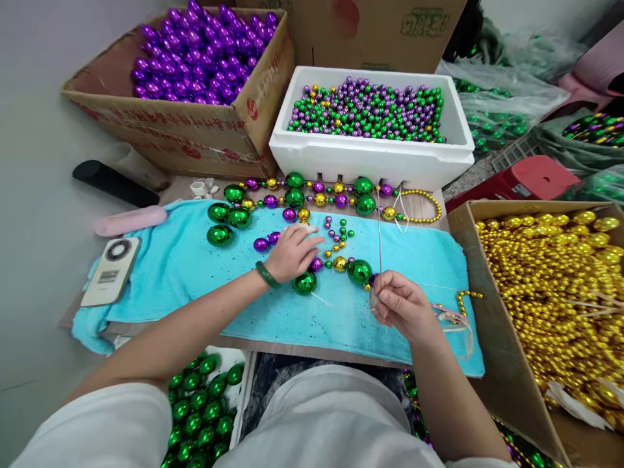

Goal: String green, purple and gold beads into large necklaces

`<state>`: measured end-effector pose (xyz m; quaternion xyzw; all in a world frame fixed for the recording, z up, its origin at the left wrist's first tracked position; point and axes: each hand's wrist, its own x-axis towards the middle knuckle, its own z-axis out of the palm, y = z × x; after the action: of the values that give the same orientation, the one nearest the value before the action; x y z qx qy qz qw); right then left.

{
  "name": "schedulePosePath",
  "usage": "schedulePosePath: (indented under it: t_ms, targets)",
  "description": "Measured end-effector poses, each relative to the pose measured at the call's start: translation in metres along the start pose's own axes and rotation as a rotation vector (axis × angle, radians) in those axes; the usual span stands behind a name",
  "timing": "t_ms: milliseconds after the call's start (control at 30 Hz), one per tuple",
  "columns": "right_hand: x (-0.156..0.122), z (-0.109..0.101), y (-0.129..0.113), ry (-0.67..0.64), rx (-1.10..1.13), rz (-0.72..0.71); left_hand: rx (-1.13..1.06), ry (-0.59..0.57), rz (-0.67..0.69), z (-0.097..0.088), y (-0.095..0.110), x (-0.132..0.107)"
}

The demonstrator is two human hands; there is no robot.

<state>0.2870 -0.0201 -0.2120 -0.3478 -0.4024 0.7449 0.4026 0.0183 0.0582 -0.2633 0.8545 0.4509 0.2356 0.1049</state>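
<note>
My left hand (292, 252), a green bangle at its wrist, hovers over the blue towel (185, 260) with its fingers stretched out and apart. Purple beads (262, 244) lie beside it, and small loose beads (343, 231) in green, purple and gold are just past its fingertips. My right hand (403, 304) is closed in a pinch on a long thin needle (379, 227) that points upward. Next to that hand lies a row of beads with a large green bead (359, 272) and a gold bead (340, 263). Another large green bead (305, 283) rests below my left hand.
Finished-looking bead strands (319, 199) lie along the towel's far edge. Behind stand a white foam box (370, 151) of small beads and a carton (160, 133) of purple beads. A carton (507, 312) of gold strands is at right. A phone (111, 271) lies at left.
</note>
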Motion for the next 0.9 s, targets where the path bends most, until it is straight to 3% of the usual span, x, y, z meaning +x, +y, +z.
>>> schedulePosePath:
  t_ms: [67,167,233,433,600,667,733,800,900]
  targets:
    - [0.005,0.002,0.005,0.006,-0.011,-0.003,0.023,-0.036,-0.092,0.004,0.001,0.030]
    - [0.011,0.008,0.011,0.040,-0.078,-0.007,0.021,-0.188,-0.278,0.017,0.002,0.073]
    - [0.013,0.012,0.014,0.072,-0.144,-0.010,0.018,-0.213,-0.366,0.026,0.002,0.095]
    - [0.013,0.011,0.019,0.145,-0.279,-0.034,-0.148,-0.166,-0.552,0.035,0.003,0.122]
    - [0.018,0.011,0.026,0.295,-0.373,-0.171,-0.441,0.003,-0.592,0.011,0.007,0.102]
    - [0.020,0.012,0.029,0.332,-0.387,-0.191,-0.722,0.099,-0.651,-0.004,0.009,0.081]
    - [0.021,0.014,0.034,0.329,-0.381,-0.171,-1.225,0.238,-0.755,-0.017,0.011,0.059]
    - [0.021,0.016,0.038,0.314,-0.367,-0.148,-1.581,0.341,-0.825,-0.029,0.013,0.039]
    - [0.021,0.021,0.043,0.290,-0.364,-0.131,-1.689,0.408,-0.863,-0.039,0.015,0.020]
